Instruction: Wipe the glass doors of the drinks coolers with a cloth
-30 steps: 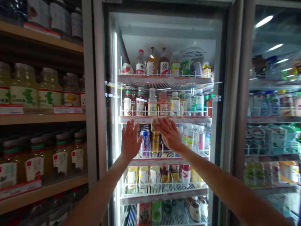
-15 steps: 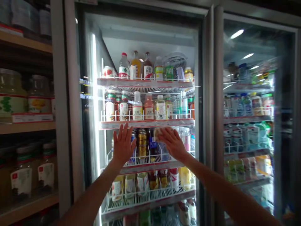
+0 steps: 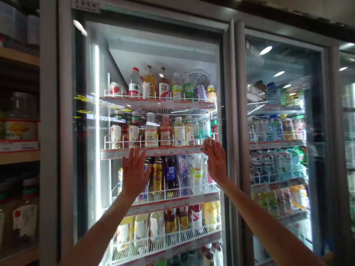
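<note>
A tall glass fridge door (image 3: 163,40) fills the middle of the view, with lit shelves of drinks behind it. My left hand (image 3: 135,173) lies flat on the glass, fingers spread, with nothing in it. It is in front of the gap below the second shelf. Near the right side of the same pane, my right hand (image 3: 216,160) presses a pale, crumpled cloth (image 3: 206,145) against the glass. Its fingers reach over the cloth and partly hide it. Behind the glass, between my hands, stand a gold can (image 3: 158,175) and a dark blue bottle (image 3: 170,171).
A second glass door (image 3: 280,74) with more drinks is to the right, past a metal frame (image 3: 234,122). Wooden shelves (image 3: 19,157) with large jars stand at the left. Ceiling lights and signs reflect in the glass.
My right hand has moved with the cloth to the right and slightly up across the glass. My left hand stays on the pane. The view has shifted to the right.
</note>
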`<control>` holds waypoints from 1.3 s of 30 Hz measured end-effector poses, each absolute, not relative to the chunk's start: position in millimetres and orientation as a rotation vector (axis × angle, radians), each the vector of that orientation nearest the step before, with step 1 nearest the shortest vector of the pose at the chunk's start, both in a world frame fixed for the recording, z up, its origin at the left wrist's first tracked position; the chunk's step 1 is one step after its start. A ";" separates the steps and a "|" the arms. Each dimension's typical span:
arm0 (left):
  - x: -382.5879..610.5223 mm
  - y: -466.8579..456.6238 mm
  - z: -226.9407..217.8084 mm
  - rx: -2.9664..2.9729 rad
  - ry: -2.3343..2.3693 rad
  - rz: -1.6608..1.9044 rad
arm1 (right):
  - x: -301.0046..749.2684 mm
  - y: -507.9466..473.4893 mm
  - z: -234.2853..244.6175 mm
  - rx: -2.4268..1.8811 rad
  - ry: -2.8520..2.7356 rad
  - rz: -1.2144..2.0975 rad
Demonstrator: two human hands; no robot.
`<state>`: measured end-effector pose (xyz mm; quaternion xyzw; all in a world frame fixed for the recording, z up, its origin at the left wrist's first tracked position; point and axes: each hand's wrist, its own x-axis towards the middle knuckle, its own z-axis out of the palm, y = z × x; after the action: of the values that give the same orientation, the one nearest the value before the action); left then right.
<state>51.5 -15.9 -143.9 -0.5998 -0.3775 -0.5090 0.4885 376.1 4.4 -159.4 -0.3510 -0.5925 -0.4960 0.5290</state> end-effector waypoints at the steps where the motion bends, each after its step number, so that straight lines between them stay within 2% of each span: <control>1: 52.7 -15.9 -142.0 -1.463 -0.916 -1.241 | 379.6 4.6 -161.0 -0.815 -1.467 -1.200; 4: 53.3 -14.9 -135.8 -1.483 -0.929 -1.249 | 386.7 6.2 -159.7 -0.757 -1.610 -1.218; 10: 51.8 -10.8 -125.1 -1.476 -1.002 -1.319 | 366.4 14.9 -119.5 -0.792 -1.162 -1.041; 15: 42.8 -10.4 -118.8 -1.453 -0.986 -1.286 | 352.6 15.8 -104.9 -0.721 -1.499 -1.140; 19: 29.0 -11.3 -106.9 -1.422 -1.000 -1.299 | 351.7 19.5 -81.7 -0.847 -1.050 -0.994; 25: 21.9 -8.7 -100.6 -1.424 -0.967 -1.280 | 316.1 12.9 -77.1 -0.628 -1.618 -1.220; 30: 14.9 -6.4 -97.2 -1.447 -0.914 -1.233 | 302.7 14.7 -51.9 -0.764 -1.172 -1.008; 35: 3.2 -6.2 -83.3 -1.412 -0.911 -1.249 | 263.4 10.6 -51.1 -0.647 -1.646 -1.186; 39: -8.2 -7.6 -75.4 -1.398 -0.925 -1.254 | 237.3 10.2 -39.3 -0.772 -1.386 -1.035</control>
<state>-8.2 -7.6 -75.4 -0.5782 -0.3827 -0.5187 0.5003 237.3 10.2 -39.3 -0.3310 -0.5940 -0.4436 0.5838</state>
